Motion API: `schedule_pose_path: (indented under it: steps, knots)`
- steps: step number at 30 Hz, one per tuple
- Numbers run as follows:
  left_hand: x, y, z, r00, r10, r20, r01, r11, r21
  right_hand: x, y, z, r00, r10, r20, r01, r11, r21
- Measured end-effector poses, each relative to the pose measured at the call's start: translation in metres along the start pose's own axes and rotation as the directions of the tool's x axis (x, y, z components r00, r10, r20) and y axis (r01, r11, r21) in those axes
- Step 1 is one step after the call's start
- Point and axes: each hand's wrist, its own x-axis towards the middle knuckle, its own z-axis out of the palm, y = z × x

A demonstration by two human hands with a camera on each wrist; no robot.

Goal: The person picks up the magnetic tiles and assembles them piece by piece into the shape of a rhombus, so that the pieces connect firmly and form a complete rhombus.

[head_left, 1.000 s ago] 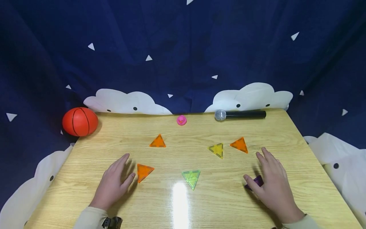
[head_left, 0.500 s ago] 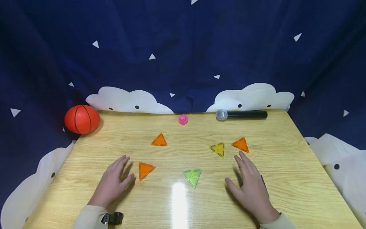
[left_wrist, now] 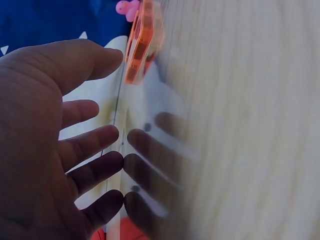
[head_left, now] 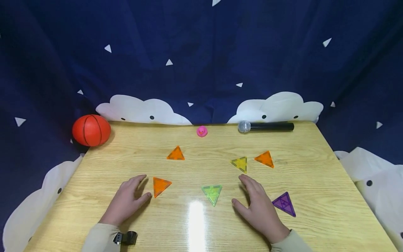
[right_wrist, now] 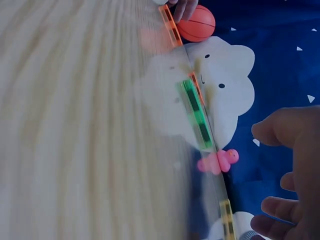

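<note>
My left hand (head_left: 126, 201) is held just left of an orange triangle tile (head_left: 160, 186), its thumb near the tile's edge and nothing in its grasp. Fingers spread, my right hand (head_left: 259, 209) is between a green triangle tile (head_left: 212, 193) and a purple triangle tile (head_left: 285, 204), holding nothing. A yellow triangle tile (head_left: 240, 164) lies just beyond its fingertips. Farther off are a second orange triangle tile (head_left: 265, 159) on the right and a third orange triangle tile (head_left: 176, 153) left of centre. In the right wrist view the green tile (right_wrist: 196, 114) appears edge-on.
A red ball (head_left: 91, 130) sits at the table's back left corner. Along the back edge are a small pink duck (head_left: 202, 131) and a black microphone (head_left: 266, 126). A dark blue curtain (head_left: 189, 45) with white clouds hangs behind the wooden table (head_left: 321, 182).
My right hand has moved left, away from the purple tile, which was partly covered and is now mostly exposed. The left hand has barely shifted. The view has turned slightly.
</note>
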Motion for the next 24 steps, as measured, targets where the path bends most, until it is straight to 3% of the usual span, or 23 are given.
schedule_pose_path:
  steps: [11,16,24]
  knots:
    - [0.006,0.007,0.011,1.000,0.018,-0.005,-0.018,1.000,-0.005,0.008,-0.013,0.020,0.999,0.035,0.020,-0.036,0.998,0.052]
    - [0.010,0.009,0.015,0.999,0.044,-0.025,-0.045,0.999,-0.026,0.011,-0.017,0.027,0.993,0.090,0.076,-0.095,0.993,0.071]
    - [0.016,0.005,0.017,1.000,0.006,-0.005,-0.006,0.997,-0.074,0.016,-0.022,0.034,0.980,0.145,0.137,-0.156,0.985,0.076]
